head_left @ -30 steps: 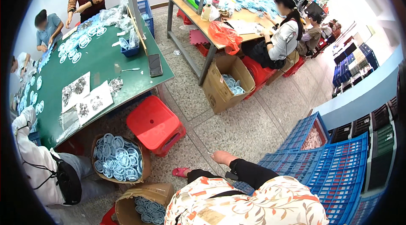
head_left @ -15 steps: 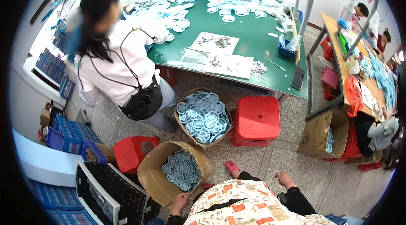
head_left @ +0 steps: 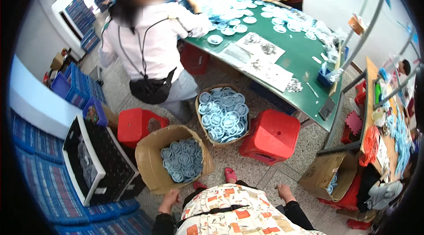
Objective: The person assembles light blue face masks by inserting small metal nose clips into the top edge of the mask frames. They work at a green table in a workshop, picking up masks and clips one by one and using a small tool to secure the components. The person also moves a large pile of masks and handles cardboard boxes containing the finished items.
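My left hand [head_left: 170, 200] hangs low beside the near edge of an open cardboard box [head_left: 148, 164], its fingers curled. Whether anything is inside them cannot be seen. Several pale blue ring-shaped pieces [head_left: 182, 160] lie piled in that box. My right hand [head_left: 286, 192] is held out to the right of my patterned apron [head_left: 240, 213]. Its fingers pinch a small thin object, too small to name. Just beyond the first box is a second cardboard box [head_left: 198, 124], heaped with lighter blue ring-shaped pieces [head_left: 224, 113].
Red stools [head_left: 271, 135] stand by the boxes. A green worktable [head_left: 304, 54] holds white sheets [head_left: 265, 73], a phone [head_left: 327, 108] and blue discs. At its left stands a co-worker in a pale top [head_left: 154, 36]. A black crate [head_left: 104, 160] and blue striped stacks [head_left: 39, 160] are at left.
My view has turned, so the table and boxes sit differently in the picture. My left hand shows slightly farther left, below the near box. The co-worker at the table has an arm raised higher.
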Tool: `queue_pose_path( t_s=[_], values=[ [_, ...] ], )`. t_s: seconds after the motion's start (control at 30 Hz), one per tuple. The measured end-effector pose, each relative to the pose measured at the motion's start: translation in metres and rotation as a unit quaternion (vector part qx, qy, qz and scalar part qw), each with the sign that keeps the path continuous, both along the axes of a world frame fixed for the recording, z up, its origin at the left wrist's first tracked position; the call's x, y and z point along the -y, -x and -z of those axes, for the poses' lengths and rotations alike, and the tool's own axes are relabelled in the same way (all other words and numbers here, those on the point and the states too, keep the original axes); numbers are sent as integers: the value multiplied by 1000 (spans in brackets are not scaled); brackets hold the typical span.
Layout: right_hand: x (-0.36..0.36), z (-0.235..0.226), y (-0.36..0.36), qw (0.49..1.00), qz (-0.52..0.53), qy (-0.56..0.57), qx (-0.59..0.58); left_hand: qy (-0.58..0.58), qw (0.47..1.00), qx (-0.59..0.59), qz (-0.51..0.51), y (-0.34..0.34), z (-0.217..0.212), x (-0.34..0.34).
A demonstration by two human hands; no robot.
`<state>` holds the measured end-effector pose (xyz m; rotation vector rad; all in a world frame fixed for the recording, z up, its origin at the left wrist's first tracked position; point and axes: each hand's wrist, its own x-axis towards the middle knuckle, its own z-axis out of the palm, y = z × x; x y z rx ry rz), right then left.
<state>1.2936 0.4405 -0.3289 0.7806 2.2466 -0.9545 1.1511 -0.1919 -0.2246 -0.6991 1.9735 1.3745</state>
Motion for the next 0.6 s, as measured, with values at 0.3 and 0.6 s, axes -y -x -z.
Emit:
queue_pose_path(
  t_s=[0.3, 0.6],
  values=[
    [-18, 24, 51, 984, -154, -71, -55, 17, 970, -222, -100, 179, -124, -63],
    [88, -143, 204, 951, -146, 79, -261, -259, 943, -163, -128, 217, -173, -181]
  ],
)
